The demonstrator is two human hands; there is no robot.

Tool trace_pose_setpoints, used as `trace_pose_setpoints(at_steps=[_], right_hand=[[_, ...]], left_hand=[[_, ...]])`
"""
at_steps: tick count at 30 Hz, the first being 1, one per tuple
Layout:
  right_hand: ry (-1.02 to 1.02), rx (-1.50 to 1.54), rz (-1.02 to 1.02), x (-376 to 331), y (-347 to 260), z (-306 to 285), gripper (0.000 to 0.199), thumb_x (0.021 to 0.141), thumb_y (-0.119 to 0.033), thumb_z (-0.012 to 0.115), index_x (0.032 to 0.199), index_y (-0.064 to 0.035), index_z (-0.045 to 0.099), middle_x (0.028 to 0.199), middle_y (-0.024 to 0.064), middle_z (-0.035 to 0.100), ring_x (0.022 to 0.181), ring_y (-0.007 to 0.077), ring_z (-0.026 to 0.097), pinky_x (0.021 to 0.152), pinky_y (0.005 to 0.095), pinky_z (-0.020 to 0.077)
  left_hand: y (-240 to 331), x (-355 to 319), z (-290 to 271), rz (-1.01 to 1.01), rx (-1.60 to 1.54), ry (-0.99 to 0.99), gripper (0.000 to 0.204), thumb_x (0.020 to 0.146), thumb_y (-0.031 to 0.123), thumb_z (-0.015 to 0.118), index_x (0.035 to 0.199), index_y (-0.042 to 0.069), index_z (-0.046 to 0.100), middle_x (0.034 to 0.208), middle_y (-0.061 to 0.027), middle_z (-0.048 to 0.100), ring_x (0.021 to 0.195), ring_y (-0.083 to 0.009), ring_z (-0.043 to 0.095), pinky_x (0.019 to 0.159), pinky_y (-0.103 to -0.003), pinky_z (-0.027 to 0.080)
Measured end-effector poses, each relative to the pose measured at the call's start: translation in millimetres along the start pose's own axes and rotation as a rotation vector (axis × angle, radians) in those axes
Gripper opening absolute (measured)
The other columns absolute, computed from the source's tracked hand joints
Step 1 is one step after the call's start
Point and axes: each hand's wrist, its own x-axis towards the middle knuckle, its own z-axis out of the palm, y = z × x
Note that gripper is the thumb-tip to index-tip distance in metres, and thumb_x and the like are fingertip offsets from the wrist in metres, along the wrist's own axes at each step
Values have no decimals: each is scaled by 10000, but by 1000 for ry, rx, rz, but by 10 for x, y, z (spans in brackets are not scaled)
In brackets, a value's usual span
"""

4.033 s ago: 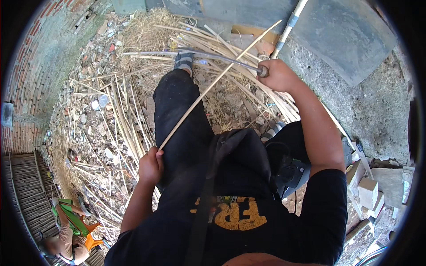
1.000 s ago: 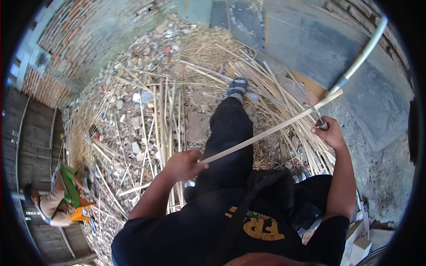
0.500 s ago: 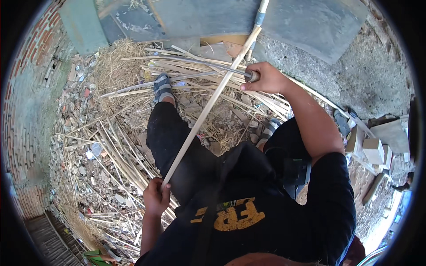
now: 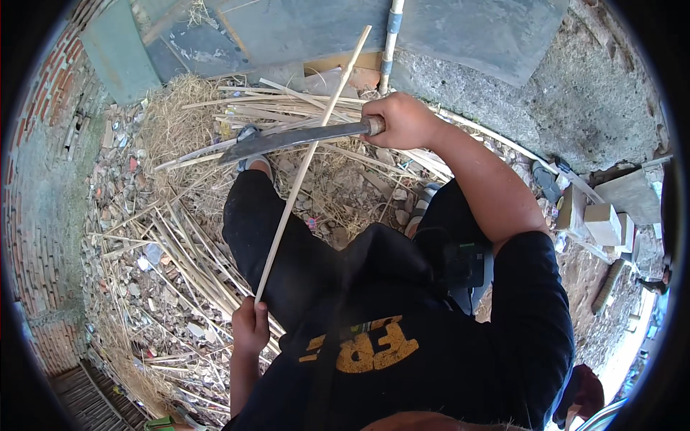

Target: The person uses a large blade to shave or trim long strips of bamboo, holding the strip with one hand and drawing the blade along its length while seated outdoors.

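My left hand [image 4: 250, 327] is closed round the near end of a long pale bamboo strip [image 4: 293, 194], which slants up and away over my left leg. In my right hand [image 4: 404, 122] is the short wooden handle of a machete [image 4: 295, 138]. Its broad dark blade points left and crosses the strip in its upper part, with the flat side showing. Whether blade and strip touch, I cannot tell. Beyond the blade, the strip's far end stands out against the grey wall panels.
Split bamboo strips [image 4: 190, 248] lie in piles on rubble to my left and ahead. Dry straw [image 4: 176, 118] is heaped at the far left. A pipe [image 4: 392, 39] runs down the grey panels. Pale blocks [image 4: 602, 224] and a brush [image 4: 609, 286] are at the right.
My right hand has shifted left, and the machete has turned from nearly edge-on to show its flat side. The strip's far end has swung left, away from the pipe.
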Motion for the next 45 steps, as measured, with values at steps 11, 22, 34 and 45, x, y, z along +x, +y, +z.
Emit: trace_pose_setpoints(at_steps=[11, 22, 34, 45], right_hand=[[-44, -55, 7, -45, 34, 26, 203, 770, -224, 745, 895, -82, 673, 741, 145, 684, 729, 357, 685, 674, 460, 537], [-206, -85, 169, 64, 14, -84, 284, 766, -228, 657, 976, -44, 709, 902, 190, 712, 904, 358, 692, 836, 464, 547], [-275, -54, 186, 96, 25, 21, 241, 757, -213, 683, 947, -72, 727, 915, 154, 721, 915, 320, 698, 827, 443, 547], [-143, -16, 210, 98, 290, 2, 293, 757, -236, 664, 953, -20, 692, 866, 212, 692, 855, 376, 677, 790, 465, 527]], left_hand=[[39, -10, 31, 50, 52, 15, 452, 1070, 362, 414, 787, 15, 482, 589, -191, 513, 551, -407, 537, 525, -462, 388], [50, -76, 252, -33, 410, 191, 273, 1023, 284, 497, 913, 38, 540, 743, -248, 614, 684, -493, 600, 586, -573, 445], [79, -103, 267, -77, 436, 229, 280, 1030, 304, 476, 971, 49, 576, 818, -272, 647, 742, -518, 622, 621, -599, 455], [102, -79, 231, -56, 466, 239, 246, 1024, 276, 502, 965, 46, 567, 820, -260, 642, 738, -504, 625, 619, -587, 461]])
